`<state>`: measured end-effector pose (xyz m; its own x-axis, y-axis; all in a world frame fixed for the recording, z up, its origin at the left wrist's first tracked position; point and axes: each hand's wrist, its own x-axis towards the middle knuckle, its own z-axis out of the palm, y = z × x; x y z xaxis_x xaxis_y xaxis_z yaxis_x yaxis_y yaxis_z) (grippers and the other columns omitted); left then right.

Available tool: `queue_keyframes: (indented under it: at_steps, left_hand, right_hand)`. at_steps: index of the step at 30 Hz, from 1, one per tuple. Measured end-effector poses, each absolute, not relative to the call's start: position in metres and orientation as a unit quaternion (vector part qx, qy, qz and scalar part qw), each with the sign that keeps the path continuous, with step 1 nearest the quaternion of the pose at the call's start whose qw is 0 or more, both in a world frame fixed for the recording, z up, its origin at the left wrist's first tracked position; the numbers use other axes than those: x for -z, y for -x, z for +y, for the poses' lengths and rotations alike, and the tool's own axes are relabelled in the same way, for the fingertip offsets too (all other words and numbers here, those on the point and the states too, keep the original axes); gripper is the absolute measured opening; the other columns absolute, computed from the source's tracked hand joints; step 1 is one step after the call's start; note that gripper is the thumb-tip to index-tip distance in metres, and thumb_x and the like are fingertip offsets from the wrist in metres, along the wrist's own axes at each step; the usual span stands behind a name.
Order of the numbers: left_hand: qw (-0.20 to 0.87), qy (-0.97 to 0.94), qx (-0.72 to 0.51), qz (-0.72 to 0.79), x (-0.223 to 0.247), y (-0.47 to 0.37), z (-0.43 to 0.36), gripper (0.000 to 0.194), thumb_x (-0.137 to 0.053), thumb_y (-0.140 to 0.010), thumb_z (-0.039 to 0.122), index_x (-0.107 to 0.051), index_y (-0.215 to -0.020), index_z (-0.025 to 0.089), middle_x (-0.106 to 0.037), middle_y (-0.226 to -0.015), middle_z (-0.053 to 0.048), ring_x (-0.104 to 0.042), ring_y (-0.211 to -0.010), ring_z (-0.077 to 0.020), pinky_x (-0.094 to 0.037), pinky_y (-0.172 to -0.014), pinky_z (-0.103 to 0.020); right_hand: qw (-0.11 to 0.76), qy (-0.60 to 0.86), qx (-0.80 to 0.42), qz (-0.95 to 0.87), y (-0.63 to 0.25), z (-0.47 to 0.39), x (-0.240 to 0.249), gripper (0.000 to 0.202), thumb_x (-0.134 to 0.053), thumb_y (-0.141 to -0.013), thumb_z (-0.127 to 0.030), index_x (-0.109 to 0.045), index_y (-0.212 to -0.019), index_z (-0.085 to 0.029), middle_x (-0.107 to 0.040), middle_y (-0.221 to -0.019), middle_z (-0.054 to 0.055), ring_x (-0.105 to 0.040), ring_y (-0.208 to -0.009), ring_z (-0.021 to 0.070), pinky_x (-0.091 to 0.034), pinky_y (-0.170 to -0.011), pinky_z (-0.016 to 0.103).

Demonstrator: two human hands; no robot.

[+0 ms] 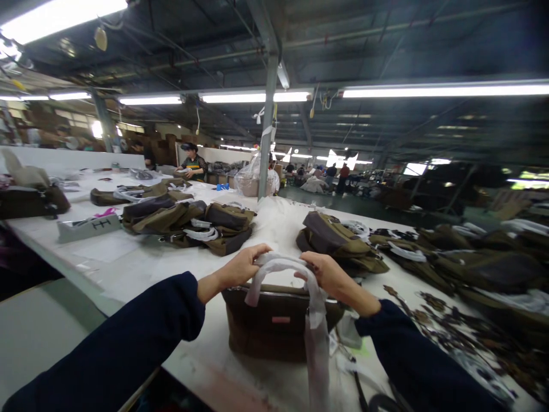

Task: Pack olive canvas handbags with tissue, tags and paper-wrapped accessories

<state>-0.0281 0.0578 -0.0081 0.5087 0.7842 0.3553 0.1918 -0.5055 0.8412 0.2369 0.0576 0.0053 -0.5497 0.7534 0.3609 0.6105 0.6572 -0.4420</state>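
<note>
Dark blue sleeves [128, 343] come in from the bottom edge, one on each side, and reach forward over the white tabletop [141, 257]. Between them stands an olive-brown handbag [274, 320], upright near the front edge of the tabletop, with a small pink label on its front side. Its handle [281, 266] is wrapped in whitish translucent plastic and makes an arch above the bag. At the left end of this arch, the left hand [240, 269] has its grip pressed together, pinching the wrapped handle. Opposite to it, the right hand [328, 274] closes its fingers on the right end of the same handle. A loose strip of the plastic wrap [317, 343] hangs down in front of the bag.

Further back on the tabletop lie heaps of similar olive bags [193, 226], and one more heap [343, 243] is just behind the right hand. At the right side, more bags [472, 257] lie in a long row. Far behind, another person [193, 163] in a cap works at the same tabletop, beside a grey pillar [268, 126].
</note>
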Motion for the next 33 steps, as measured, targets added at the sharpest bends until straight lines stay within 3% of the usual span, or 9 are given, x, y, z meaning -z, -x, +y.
queue_keyframes:
  at_steps: [2,4,9,13,20,23,26,30,33]
  left_hand:
    - [0.433,-0.76,-0.388,0.29,-0.002,0.025,0.055,0.045,-0.057,-0.069,0.009,-0.059,-0.113,0.016,-0.065,-0.099,-0.002,-0.058,-0.09,-0.0163,-0.044,-0.077,-0.024]
    - [0.472,-0.75,-0.367,0.281,-0.014,0.025,0.055,0.047,-0.055,-0.067,0.007,-0.06,-0.113,0.015,-0.066,-0.099,-0.002,-0.059,-0.089,-0.0155,-0.043,-0.076,-0.023]
    - [0.493,-0.767,-0.308,0.27,-0.03,0.023,0.055,0.029,-0.055,-0.073,0.012,-0.067,-0.099,0.012,-0.067,-0.086,-0.002,-0.058,-0.077,-0.0132,-0.041,-0.07,-0.021]
    - [0.536,-0.757,-0.262,0.266,-0.033,0.019,0.051,0.024,-0.052,-0.078,0.018,-0.067,-0.095,0.011,-0.07,-0.084,-0.007,-0.064,-0.076,-0.0174,-0.047,-0.07,-0.025]
    - [0.568,-0.739,-0.253,0.258,-0.046,0.008,0.043,0.027,-0.05,-0.078,0.023,-0.066,-0.094,0.009,-0.071,-0.091,-0.012,-0.069,-0.077,-0.0215,-0.053,-0.072,-0.032]
    - [0.54,-0.761,-0.241,0.268,-0.045,0.005,0.044,0.026,-0.059,-0.077,0.027,-0.061,-0.099,0.012,-0.07,-0.087,-0.009,-0.067,-0.068,-0.018,-0.053,-0.063,-0.028]
    - [0.489,-0.783,-0.222,0.315,-0.033,0.009,0.048,0.027,-0.063,-0.068,0.016,-0.058,-0.094,0.015,-0.066,-0.071,-0.001,-0.062,-0.058,-0.015,-0.048,-0.053,-0.023]
    - [0.476,-0.786,-0.219,0.328,-0.017,0.027,0.051,0.011,-0.061,-0.068,0.014,-0.058,-0.077,0.016,-0.06,-0.063,0.003,-0.058,-0.06,-0.0132,-0.046,-0.056,-0.022]
    - [0.518,-0.765,-0.199,0.327,-0.019,0.039,0.048,0.014,-0.071,-0.067,0.019,-0.06,-0.076,0.016,-0.061,-0.067,0.003,-0.057,-0.062,-0.0121,-0.045,-0.059,-0.022]
  right_hand:
    - [0.252,0.379,-0.219,-0.863,-0.24,0.06,-0.01,0.022,-0.065,-0.081,-0.038,-0.059,-0.078,-0.017,-0.053,-0.071,-0.003,-0.045,-0.066,0.0119,-0.033,-0.057,0.023]
    - [0.231,0.375,-0.296,-0.847,-0.245,0.06,-0.018,0.023,-0.067,-0.079,-0.038,-0.061,-0.088,-0.017,-0.056,-0.076,-0.003,-0.048,-0.069,0.0124,-0.036,-0.059,0.022]
    - [0.251,0.339,-0.362,-0.831,-0.251,0.047,-0.041,0.036,-0.058,-0.088,-0.041,-0.061,-0.114,-0.017,-0.065,-0.101,0.005,-0.057,-0.086,0.0167,-0.045,-0.072,0.026]
    - [0.262,0.353,-0.293,-0.849,-0.238,0.034,-0.045,0.043,-0.066,-0.083,-0.045,-0.061,-0.118,-0.02,-0.066,-0.102,0.003,-0.057,-0.087,0.0174,-0.043,-0.078,0.027]
    - [0.234,0.399,-0.178,-0.869,-0.225,0.04,-0.033,0.022,-0.065,-0.084,-0.04,-0.066,-0.089,-0.019,-0.056,-0.068,-0.004,-0.046,-0.062,0.0108,-0.03,-0.056,0.022]
    - [0.214,0.459,-0.058,-0.861,-0.221,0.042,-0.031,0.016,-0.063,-0.085,-0.034,-0.063,-0.079,-0.02,-0.052,-0.061,-0.004,-0.042,-0.056,0.0103,-0.024,-0.054,0.024]
    - [0.236,0.493,0.021,-0.837,-0.218,0.039,-0.027,0.007,-0.06,-0.085,-0.028,-0.061,-0.082,-0.021,-0.056,-0.063,-0.003,-0.046,-0.058,0.0121,-0.024,-0.056,0.025]
    - [0.294,0.488,-0.031,-0.821,-0.22,0.034,-0.016,0.006,-0.054,-0.088,-0.027,-0.057,-0.086,-0.022,-0.061,-0.069,-0.002,-0.053,-0.062,0.0134,-0.029,-0.059,0.024]
    - [0.316,0.465,-0.084,-0.823,-0.219,0.035,-0.012,0.007,-0.053,-0.088,-0.028,-0.056,-0.087,-0.022,-0.062,-0.069,-0.003,-0.053,-0.063,0.0133,-0.031,-0.059,0.023]
